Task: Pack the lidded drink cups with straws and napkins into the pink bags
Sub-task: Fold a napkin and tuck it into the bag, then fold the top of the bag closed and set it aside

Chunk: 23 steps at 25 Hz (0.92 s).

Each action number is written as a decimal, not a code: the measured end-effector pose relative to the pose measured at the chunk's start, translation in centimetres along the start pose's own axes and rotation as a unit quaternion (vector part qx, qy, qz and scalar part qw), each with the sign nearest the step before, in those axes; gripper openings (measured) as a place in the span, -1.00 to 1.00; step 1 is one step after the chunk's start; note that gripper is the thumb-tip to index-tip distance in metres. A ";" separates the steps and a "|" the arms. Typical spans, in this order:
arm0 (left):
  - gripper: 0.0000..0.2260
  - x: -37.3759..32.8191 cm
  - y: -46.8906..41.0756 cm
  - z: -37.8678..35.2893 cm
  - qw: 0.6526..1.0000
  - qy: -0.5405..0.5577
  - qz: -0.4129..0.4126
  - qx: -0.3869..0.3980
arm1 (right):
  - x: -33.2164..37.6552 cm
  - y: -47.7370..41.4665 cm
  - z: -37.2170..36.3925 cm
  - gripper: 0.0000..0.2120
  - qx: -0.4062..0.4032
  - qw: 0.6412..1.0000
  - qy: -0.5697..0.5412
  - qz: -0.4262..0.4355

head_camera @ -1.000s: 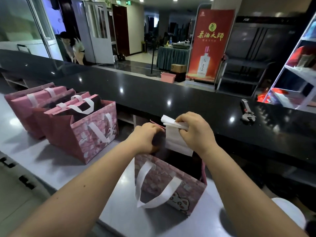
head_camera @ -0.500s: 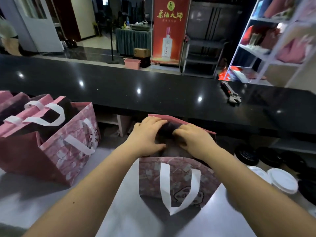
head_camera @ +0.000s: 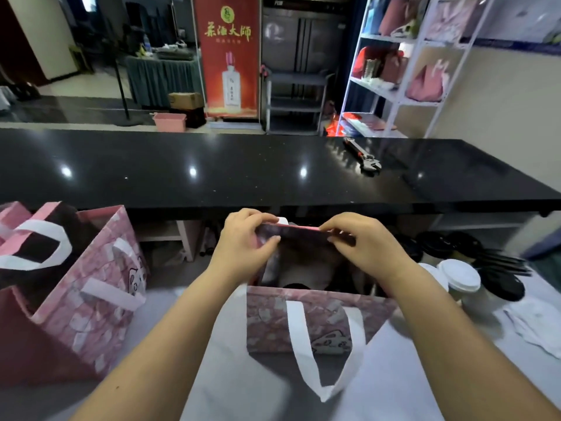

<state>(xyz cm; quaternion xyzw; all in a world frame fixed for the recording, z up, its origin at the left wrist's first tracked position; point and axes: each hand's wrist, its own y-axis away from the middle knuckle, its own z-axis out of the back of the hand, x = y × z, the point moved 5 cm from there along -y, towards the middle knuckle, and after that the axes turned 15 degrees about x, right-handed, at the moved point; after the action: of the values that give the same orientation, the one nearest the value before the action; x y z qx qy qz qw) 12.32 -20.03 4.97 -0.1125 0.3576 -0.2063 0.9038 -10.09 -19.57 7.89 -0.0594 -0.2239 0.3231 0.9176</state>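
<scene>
A pink patterned bag (head_camera: 315,323) with white handles stands open in front of me on the grey counter (head_camera: 258,387). My left hand (head_camera: 246,241) and my right hand (head_camera: 361,241) both pinch the bag's far top rim (head_camera: 299,230). Inside the bag I see dim pale shapes that I cannot make out. A white-lidded cup (head_camera: 460,276) stands right of the bag, with black-lidded cups (head_camera: 501,284) and black straws (head_camera: 504,262) behind it. White napkins (head_camera: 534,325) lie at the right edge.
Other pink bags (head_camera: 88,287) stand at the left, close to the open one. A raised black countertop (head_camera: 243,168) runs across behind, with a wrench (head_camera: 362,158) on it. White shelving (head_camera: 403,65) with pink bags stands at the back right.
The white napkin that my right hand held over the bag is out of my hands. Both hands went into the bag's mouth, then rose to grip its far rim. The view turned right.
</scene>
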 end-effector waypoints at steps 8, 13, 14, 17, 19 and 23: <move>-0.48 3.4 7.7 -1.6 0.943 0.319 0.093 0.004 | -5.8 11.9 -1.7 -0.48 -0.151 0.868 -0.444 -0.162; -0.43 3.6 9.5 -4.8 0.911 0.389 0.111 0.083 | -6.0 12.9 -6.3 -0.11 0.031 0.812 -0.566 -0.138; -0.48 3.3 9.4 -5.1 0.908 0.395 0.116 0.076 | -6.0 12.5 -6.7 -0.14 0.025 0.807 -0.572 -0.145; -0.61 2.2 8.8 -5.5 0.897 0.428 0.108 0.036 | -6.0 11.5 -7.1 -0.42 -0.056 0.803 -0.565 -0.183; -0.70 1.5 8.6 -6.0 0.890 0.443 0.108 0.026 | -5.5 10.8 -7.3 -0.75 -0.100 0.810 -0.541 -0.204; -0.82 1.3 9.2 -7.1 0.876 0.457 0.155 -0.005 | -5.1 10.6 -8.1 -0.83 -0.141 0.807 -0.535 -0.208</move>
<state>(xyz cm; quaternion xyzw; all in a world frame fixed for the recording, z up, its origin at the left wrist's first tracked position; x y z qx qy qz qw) 10.97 -12.86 -4.16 0.0472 0.7448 -0.0901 0.6595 -15.98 -14.17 -3.95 0.0417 -0.7293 0.0700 0.6793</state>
